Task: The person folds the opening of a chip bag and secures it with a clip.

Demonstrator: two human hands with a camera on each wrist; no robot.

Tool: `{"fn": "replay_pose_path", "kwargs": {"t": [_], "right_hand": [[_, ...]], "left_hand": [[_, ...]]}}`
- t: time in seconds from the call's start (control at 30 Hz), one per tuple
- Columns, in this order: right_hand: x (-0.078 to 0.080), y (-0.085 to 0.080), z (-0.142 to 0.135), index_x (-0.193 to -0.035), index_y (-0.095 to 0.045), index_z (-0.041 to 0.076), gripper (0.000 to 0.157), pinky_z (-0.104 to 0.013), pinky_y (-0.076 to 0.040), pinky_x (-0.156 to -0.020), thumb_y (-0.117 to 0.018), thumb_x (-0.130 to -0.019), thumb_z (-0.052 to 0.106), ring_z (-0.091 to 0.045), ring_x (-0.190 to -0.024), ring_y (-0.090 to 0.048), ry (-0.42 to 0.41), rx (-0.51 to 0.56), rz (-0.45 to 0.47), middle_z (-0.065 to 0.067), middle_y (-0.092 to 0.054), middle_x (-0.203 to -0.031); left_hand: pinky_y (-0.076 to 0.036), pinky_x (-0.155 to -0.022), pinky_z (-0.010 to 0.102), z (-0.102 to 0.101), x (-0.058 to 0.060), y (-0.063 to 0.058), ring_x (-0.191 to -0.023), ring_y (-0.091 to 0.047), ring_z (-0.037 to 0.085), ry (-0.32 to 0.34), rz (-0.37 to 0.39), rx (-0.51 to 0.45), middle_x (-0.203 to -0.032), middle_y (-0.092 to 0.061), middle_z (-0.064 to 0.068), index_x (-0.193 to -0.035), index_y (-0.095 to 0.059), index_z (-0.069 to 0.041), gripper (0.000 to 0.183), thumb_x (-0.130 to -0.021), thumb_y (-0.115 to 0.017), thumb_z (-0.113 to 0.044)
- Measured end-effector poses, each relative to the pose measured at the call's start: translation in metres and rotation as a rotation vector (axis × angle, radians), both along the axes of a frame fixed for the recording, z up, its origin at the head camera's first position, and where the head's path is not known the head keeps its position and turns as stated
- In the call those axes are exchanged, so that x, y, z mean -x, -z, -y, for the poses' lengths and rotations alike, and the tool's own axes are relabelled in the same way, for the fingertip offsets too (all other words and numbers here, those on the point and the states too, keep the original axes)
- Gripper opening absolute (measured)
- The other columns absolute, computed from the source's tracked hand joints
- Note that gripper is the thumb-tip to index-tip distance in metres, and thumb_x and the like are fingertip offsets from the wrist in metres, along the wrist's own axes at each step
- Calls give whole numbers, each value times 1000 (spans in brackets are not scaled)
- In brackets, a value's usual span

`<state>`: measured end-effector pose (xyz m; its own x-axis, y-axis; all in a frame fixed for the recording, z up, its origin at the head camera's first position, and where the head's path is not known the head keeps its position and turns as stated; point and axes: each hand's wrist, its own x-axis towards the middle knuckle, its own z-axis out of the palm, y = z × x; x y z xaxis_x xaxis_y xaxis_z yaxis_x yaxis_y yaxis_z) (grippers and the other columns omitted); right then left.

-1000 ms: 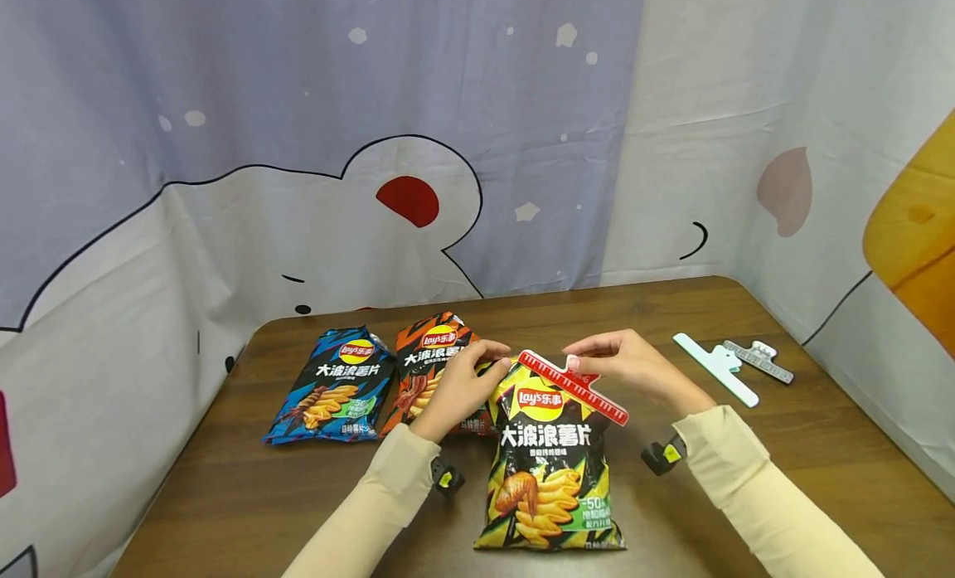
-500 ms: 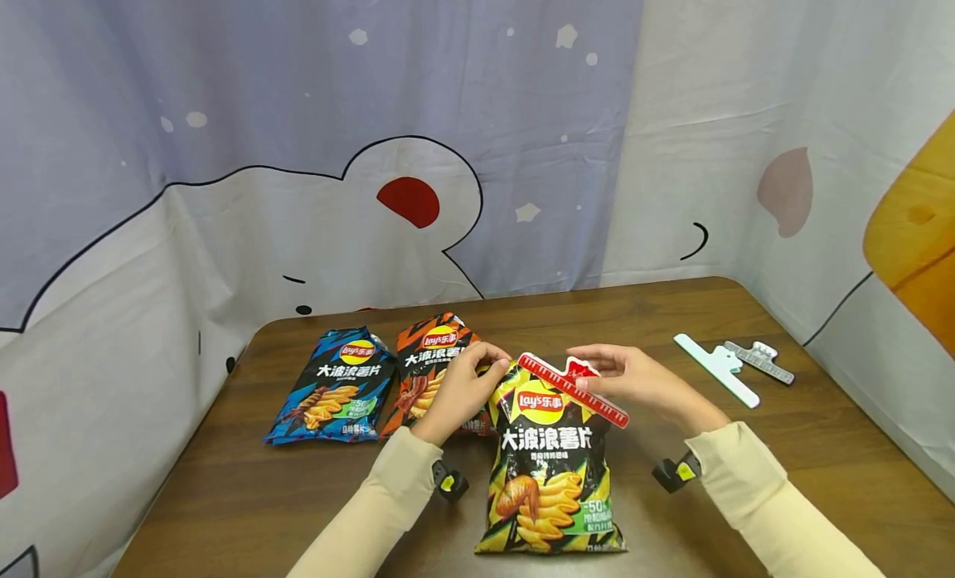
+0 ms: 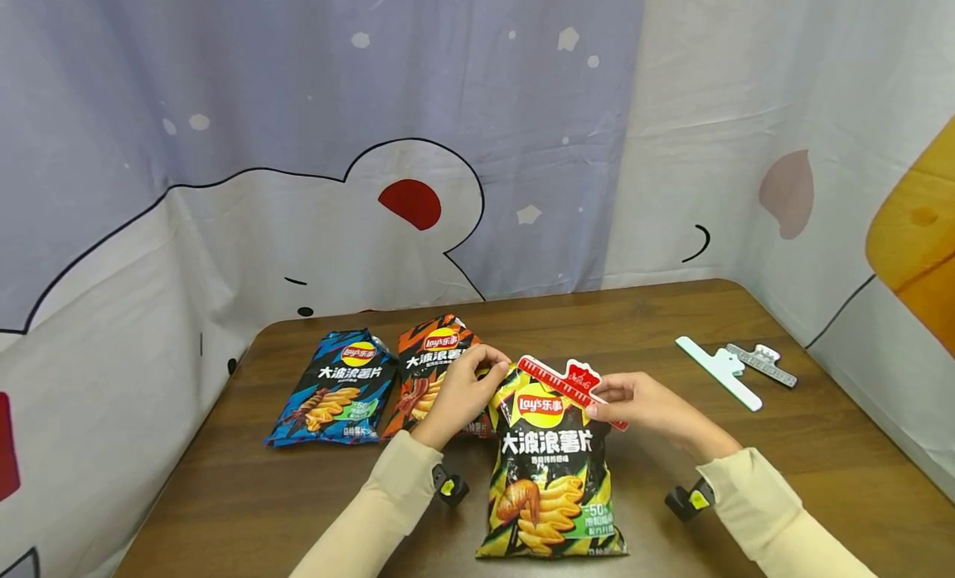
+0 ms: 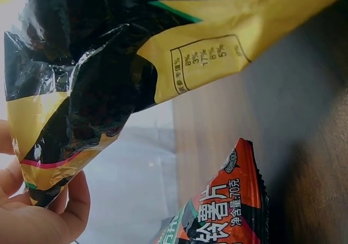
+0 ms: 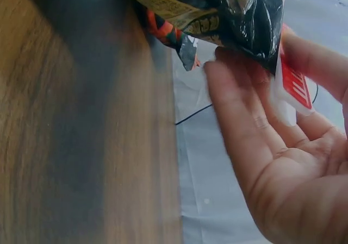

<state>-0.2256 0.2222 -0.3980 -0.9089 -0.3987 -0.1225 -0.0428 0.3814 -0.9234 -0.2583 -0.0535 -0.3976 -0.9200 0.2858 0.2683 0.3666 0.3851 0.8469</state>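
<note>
A yellow-and-black bag of potato chips (image 3: 552,458) stands at the front middle in the head view, its top raised. A long red bag clip (image 3: 555,379) with a white rim sits slanted across the bag's upper right corner. My left hand (image 3: 462,391) pinches the upper left corner; in the left wrist view, fingers and thumb close on that tip of the bag (image 4: 92,92). My right hand (image 3: 645,408) holds the clip's lower right end. The right wrist view has its thumb on the front of the red clip (image 5: 295,86) and its long fingers behind the bag.
A blue chip bag (image 3: 336,387) and an orange chip bag (image 3: 418,366) lie at the left, the orange one partly behind my left hand. To the right, a mint-green clip (image 3: 719,373) and a clear clip (image 3: 763,364) lie on the wooden table (image 3: 224,512). Curtains stand behind.
My right hand has slid down and right along the red clip, from its middle handle to its lower right end. The left hand and the bag have stayed nearly in place.
</note>
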Motion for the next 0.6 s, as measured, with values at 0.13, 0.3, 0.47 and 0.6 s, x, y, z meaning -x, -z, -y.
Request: {"fn": "replay_pose_path", "kwargs": {"t": [0.13, 0.3, 0.47, 0.6], "right_hand": [[-2, 1, 1, -108, -59, -11, 38, -42, -58, -69, -71, -87, 18, -15, -82, -66, 2, 57, 13, -17, -69, -101], [-2, 2, 1, -110, -59, -11, 39, -41, -58, -68, -71, -87, 17, -15, -84, -66, 26, 63, 6, -20, -68, -105], [0, 0, -1, -117, -57, -14, 44, -44, -58, -69, -70, -87, 17, -14, -84, -66, 63, 66, 2, -23, -68, -108], [4, -1, -4, -120, -56, -13, 48, -44, -57, -69, -71, -87, 18, -13, -84, -66, 89, 54, -1, -23, -68, -110]], "left_hand": [[-48, -87, 36, 1, -1, 0, -97, -61, 18, -2, 19, -5, -102, -63, 5, -101, -67, -12, 14, -97, -58, -22], [-48, -91, 40, 2, -2, 2, -106, -60, 22, 2, 55, 1, -113, -63, 5, -112, -65, -11, 21, -98, -56, -23], [-44, -98, 47, 0, -2, 4, -121, -52, 28, -7, 133, -26, -127, -56, 10, -126, -57, -9, 32, -99, -54, -27], [-42, -98, 49, -2, -1, 6, -125, -48, 33, -21, 239, -86, -137, -48, 15, -137, -45, -8, 43, -100, -50, -30]]}}
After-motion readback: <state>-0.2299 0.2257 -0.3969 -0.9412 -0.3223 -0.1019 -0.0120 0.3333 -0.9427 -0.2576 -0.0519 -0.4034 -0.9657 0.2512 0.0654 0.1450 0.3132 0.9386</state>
